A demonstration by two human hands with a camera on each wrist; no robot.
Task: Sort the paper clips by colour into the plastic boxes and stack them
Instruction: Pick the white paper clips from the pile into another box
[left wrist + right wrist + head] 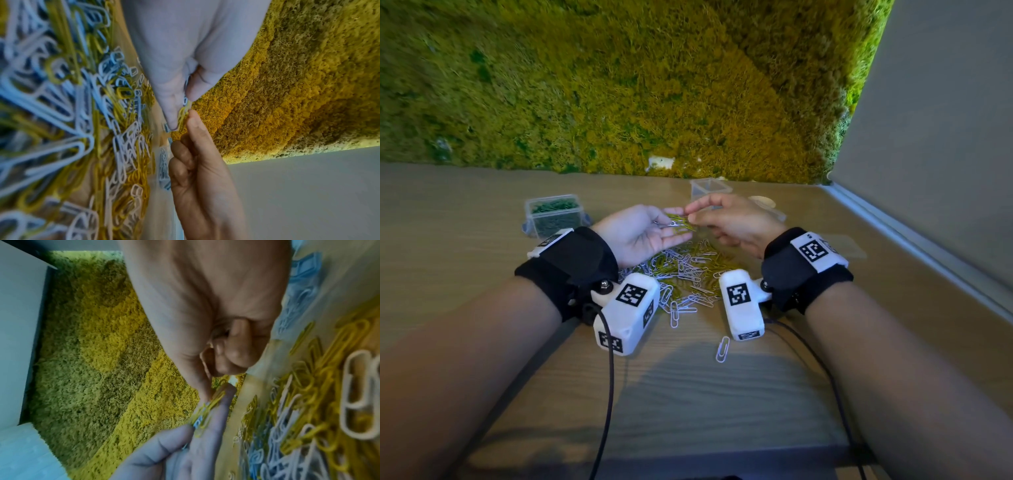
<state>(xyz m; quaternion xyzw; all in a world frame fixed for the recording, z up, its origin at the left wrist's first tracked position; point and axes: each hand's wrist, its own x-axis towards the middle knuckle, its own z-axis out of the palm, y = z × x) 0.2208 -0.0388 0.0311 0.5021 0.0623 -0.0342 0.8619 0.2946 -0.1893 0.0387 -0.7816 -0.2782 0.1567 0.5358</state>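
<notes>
- The yellow clips [681, 221] lie as a small bunch across the upturned palm and fingers of the left hand [645, 233], held above the mixed heap [683, 274] of yellow and white clips on the wooden table [465, 246]; one white clip [671, 224] seems to sit among them.
- The left hand is flat with straight, relaxed fingers, cradling and not clamping.
- The right hand [729, 219] has thumb and forefinger pinched on a yellow clip at the edge of that bunch, its other fingers curled under.
- The step in hand, as I judge it, is gathering yellows; the greens already fill the green-clip box [553, 216] at the left.
- The next move likely calls for carrying the bunch to the clear empty box [709, 188] behind the hands and weeding out the white stray first.
- The head view alone shows both boxes, a lone white clip [722, 348] nearer the person, and the flat lid [842, 245] at the right.
- The left wrist view shows the pinch close up: the right fingertip [194, 120] meets the yellow clip [183, 116].
- The right wrist view shows the curled spare fingers [232, 353], though blurred.
</notes>
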